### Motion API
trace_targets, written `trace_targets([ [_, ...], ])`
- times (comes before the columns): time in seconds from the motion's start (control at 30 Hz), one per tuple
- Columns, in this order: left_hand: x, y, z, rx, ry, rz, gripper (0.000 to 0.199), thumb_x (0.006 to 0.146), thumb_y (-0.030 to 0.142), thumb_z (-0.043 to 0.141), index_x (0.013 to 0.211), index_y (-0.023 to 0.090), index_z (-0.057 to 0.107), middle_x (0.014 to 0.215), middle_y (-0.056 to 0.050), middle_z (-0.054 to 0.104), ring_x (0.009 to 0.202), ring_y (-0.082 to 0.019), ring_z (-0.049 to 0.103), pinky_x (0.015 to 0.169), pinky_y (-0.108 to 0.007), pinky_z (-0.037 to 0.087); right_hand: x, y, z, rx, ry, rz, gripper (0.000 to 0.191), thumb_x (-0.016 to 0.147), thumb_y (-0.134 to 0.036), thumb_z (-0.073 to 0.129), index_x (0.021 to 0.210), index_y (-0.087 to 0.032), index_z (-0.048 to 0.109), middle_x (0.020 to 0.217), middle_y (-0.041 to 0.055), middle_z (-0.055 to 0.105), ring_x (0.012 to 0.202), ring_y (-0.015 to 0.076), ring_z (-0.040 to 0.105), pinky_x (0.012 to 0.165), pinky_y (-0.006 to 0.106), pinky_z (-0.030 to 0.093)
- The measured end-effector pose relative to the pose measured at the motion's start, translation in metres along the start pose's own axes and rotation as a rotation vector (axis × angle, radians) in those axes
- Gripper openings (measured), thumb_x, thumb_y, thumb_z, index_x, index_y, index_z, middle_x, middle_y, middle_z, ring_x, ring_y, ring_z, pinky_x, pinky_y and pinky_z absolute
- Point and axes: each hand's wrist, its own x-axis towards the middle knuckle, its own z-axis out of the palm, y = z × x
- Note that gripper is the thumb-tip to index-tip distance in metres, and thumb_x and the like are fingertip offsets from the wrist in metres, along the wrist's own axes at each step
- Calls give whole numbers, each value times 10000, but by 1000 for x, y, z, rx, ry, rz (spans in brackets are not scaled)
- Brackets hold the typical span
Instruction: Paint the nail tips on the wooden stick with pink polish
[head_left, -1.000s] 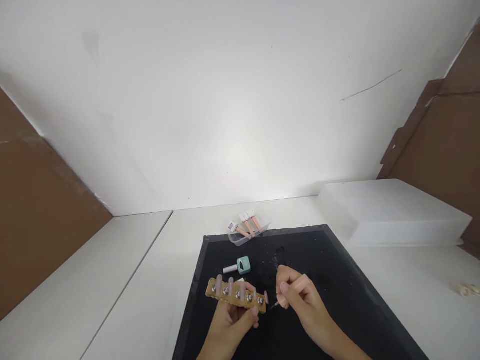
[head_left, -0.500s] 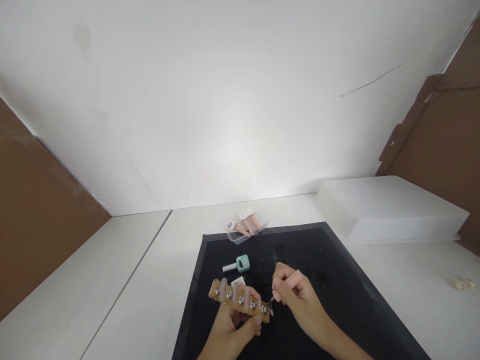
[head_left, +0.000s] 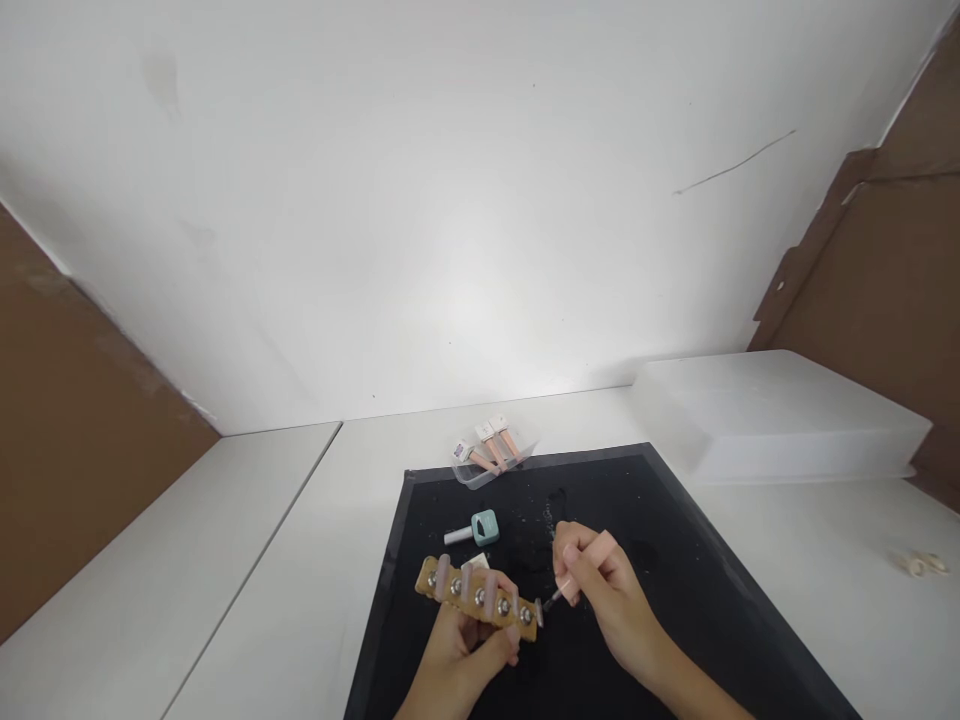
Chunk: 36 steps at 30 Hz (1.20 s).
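My left hand (head_left: 466, 660) grips a tan nail display stand (head_left: 424, 576) with several round metal knobs along it. Lilac-grey false nails (head_left: 442, 577) sit across it, the last at its right end. In my right hand (head_left: 611, 600) is a nail polish brush (head_left: 598, 551) by its pale pink cap, its bristle end beside that rightmost nail; whether they touch I cannot tell. Behind the stand shows part of a white square thing (head_left: 478, 563), mostly hidden by the stand and my fingers. A teal nail polish bottle (head_left: 485, 527) with a light cap lies just beyond.
Under my hands lies a black mat (head_left: 600, 490) on a white table (head_left: 300, 570). At its far edge a clear tray (head_left: 474, 481) holds several pink-capped bottles. A translucent white bin (head_left: 795, 420) stands far right, near small cream-coloured rings (head_left: 915, 566). A white wall rises behind.
My right hand has drawn slightly right and turned, so the pink cap now shows and the brush tip is beside the rightmost nail. My left hand stays almost still.
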Motion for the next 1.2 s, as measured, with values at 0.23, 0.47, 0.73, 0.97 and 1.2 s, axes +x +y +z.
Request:
trace_targets([
  [0.23,1,2,1,-51,-8,-2,355,628,380,735,871,186,564,680,17,536,572,-94,486,564,-249,446,-1,-7,3,-3,-125,42,462,861,-461,491,508,-165,464,564,-23,415,514,101,377,493,234,305],
  [0.47,-2,7,4,-66,-86,-35,366,616,372,750,851,165,560,674,-5,577,574,-96,492,572,-251,433,1,2,2,-20,-60,49,455,853,-479,490,526,-163,476,588,-29,407,496,88,355,463,226,276],
  [0.73,-3,5,4,-55,-46,-33,372,613,379,751,852,165,563,679,6,550,574,-94,488,579,-261,441,1,6,1,55,23,122,419,830,-517,502,591,-174,477,548,-46,391,457,83,330,438,217,270],
  [0.97,0,7,7,-59,-3,-32,379,592,379,763,839,175,561,671,17,538,572,-91,470,563,-252,442,-1,-1,1,40,-109,88,490,836,-494,508,478,-174,409,549,-22,424,523,105,395,508,231,334],
  [1.2,-3,6,8,-47,-18,-27,361,607,371,751,847,172,569,695,2,561,587,-100,472,561,-257,437,1,4,3,-23,-39,114,456,816,-516,518,519,-177,447,552,-33,432,480,95,372,467,228,302],
])
